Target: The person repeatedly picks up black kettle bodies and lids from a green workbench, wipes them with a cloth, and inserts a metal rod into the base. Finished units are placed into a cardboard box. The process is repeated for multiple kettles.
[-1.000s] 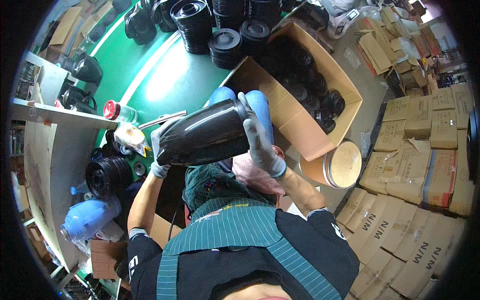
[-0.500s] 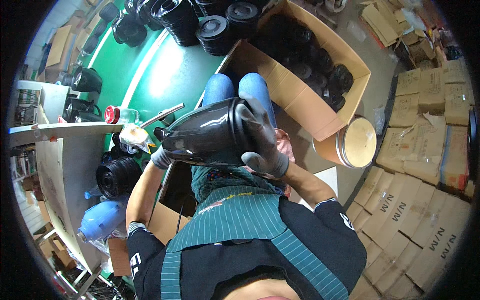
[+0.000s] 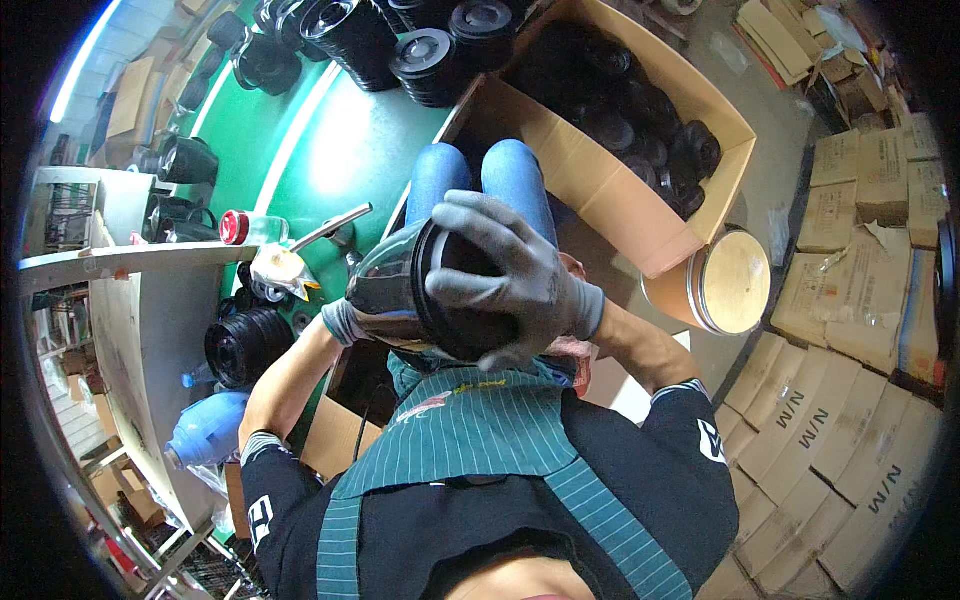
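A glossy black tapered jug (image 3: 383, 285) is held above my lap, its wide end tilted toward me. Across that end sits a black round lid (image 3: 470, 328). My right hand (image 3: 510, 270), in a grey glove, spreads over the lid, with fingers curled on its rim and the thumb at the lower edge. From the left, my left hand (image 3: 343, 322) holds the jug's body. Only its gloved wrist side shows, and its fingers are hidden behind the jug.
Stacked black lids (image 3: 422, 60) stand on the green table (image 3: 330, 150). A large open carton (image 3: 720, 150) of black parts is ahead to the right, beside a brown drum (image 3: 735, 280). At left are a red-capped jar (image 3: 236, 228), a metal tube (image 3: 340, 221) and a blue bottle (image 3: 207, 428).
The jug has turned so its lidded end faces me more. My right hand has moved from the lid's far side to lie across its face.
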Tool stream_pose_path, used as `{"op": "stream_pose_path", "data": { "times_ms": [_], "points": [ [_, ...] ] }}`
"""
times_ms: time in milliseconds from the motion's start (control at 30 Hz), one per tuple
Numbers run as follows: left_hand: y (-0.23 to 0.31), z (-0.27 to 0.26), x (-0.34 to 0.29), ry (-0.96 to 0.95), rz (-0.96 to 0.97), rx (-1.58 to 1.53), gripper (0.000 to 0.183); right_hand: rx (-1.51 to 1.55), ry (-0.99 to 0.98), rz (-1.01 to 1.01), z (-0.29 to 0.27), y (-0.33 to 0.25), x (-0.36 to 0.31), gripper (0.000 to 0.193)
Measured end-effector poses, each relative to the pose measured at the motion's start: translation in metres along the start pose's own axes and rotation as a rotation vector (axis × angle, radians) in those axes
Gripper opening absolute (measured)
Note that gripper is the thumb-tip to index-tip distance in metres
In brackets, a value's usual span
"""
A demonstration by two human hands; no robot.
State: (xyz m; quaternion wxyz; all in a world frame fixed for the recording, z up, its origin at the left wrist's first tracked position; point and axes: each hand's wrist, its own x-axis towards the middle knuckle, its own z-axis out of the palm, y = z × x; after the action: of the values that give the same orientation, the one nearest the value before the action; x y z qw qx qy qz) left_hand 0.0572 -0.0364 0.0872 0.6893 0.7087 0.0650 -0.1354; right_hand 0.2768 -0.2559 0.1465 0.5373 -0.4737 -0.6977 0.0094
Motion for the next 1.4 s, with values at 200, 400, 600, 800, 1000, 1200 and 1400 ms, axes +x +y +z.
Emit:
{"op": "stream_pose_path", "data": {
  "times_ms": [200, 400, 600, 800, 1000, 1200, 1400],
  "points": [
    [-0.016, -0.006, -0.005, 0.170, 0.054, -0.180, 0.088, 0.071, 0.062, 0.054, 0.000, 0.013, -0.003, 0.090],
    [0.101, -0.028, -0.005, 0.542, 0.500, 1.306, 0.054, 1.051, 0.321, 1.211, 0.042, 0.050, -0.044, 0.075],
    [0.047, -0.050, -0.009, 0.694, 0.260, 0.412, 0.050, 0.902, 0.015, 0.963, 0.047, 0.071, -0.113, 0.080],
    [-0.102, -0.058, -0.030, 0.820, 0.295, 0.106, 0.059, 0.138, 0.078, 0.244, 0.030, 0.030, -0.004, 0.114],
    [-0.005, -0.035, -0.020, 0.913, 0.427, 0.298, 0.058, 0.526, 0.128, 0.766, 0.024, 0.016, 0.039, 0.084],
    [0.004, -0.028, -0.023, 0.972, 0.454, 0.436, 0.054, 0.600, 0.134, 0.801, 0.028, 0.016, 0.042, 0.080],
    [0.046, -0.022, -0.034, 0.949, 0.521, 0.684, 0.043, 0.797, 0.165, 0.761, 0.036, 0.039, 0.020, 0.072]
  ]
}}
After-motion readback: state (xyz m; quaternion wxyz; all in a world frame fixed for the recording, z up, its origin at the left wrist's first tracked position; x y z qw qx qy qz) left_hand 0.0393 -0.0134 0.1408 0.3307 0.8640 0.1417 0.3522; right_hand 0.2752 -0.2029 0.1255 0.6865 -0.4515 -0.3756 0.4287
